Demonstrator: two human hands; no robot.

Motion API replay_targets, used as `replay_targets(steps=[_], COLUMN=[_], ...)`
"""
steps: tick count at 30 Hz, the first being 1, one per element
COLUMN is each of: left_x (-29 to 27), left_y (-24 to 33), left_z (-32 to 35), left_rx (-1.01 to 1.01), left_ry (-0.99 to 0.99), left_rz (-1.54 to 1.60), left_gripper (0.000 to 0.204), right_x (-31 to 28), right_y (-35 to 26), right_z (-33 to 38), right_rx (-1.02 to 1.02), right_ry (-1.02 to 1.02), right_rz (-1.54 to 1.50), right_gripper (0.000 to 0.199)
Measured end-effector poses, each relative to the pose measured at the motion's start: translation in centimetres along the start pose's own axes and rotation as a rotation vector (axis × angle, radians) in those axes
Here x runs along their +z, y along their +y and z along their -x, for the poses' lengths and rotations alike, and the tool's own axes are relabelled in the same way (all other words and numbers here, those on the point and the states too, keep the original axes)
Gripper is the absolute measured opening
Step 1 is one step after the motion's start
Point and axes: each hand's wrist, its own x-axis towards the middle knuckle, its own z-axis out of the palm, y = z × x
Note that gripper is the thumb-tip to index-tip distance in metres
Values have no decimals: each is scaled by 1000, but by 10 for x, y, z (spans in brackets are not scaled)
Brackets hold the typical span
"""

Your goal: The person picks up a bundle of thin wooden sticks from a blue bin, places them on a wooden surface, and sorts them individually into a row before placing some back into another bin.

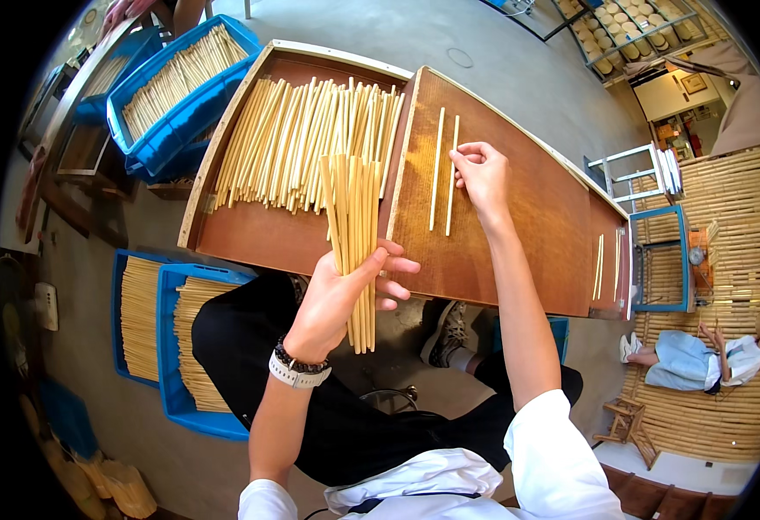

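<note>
My left hand (326, 303) is wrapped round a bundle of pale bamboo sticks (360, 212), which stands fanned slightly at its upper end, over the near edge of the table. Two single sticks lie side by side on the brown wooden board (519, 251). My right hand (487, 182) pinches the right one of them, a thin bamboo stick (450, 204), between thumb and fingers near its upper part. The left stick (436, 173) lies untouched beside it. A loose heap of sticks (276, 147) fills much of the shallow tray (254, 241) left of the board.
Blue crates full of sticks stand at the upper left (142, 156) and lower left (169, 381). A few thin sticks (599, 267) lie at the table's right end. A blue-framed stand (682, 260) and a seated person (683, 357) are farther right.
</note>
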Motion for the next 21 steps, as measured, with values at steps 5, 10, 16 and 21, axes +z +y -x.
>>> replay_targets(steps=[5,10,16,21], left_x=[-1,1,1,1], left_y=[-1,-1,-3,-4], left_z=[0,-2,-3,-3], left_rx=[4,14,7,-7], left_ry=[-7,-10,-18,-22], left_rz=[-22,-41,-20,7], left_gripper=[26,26,26,27], right_x=[-2,-7,-16,-14], right_y=[2,0,-16,-69], right_z=[1,3,16,79], right_rx=[7,17,11,-45], right_ry=[5,-16,25,-402], right_rz=[21,14,-51,-64], right_gripper=[17,18,17,15])
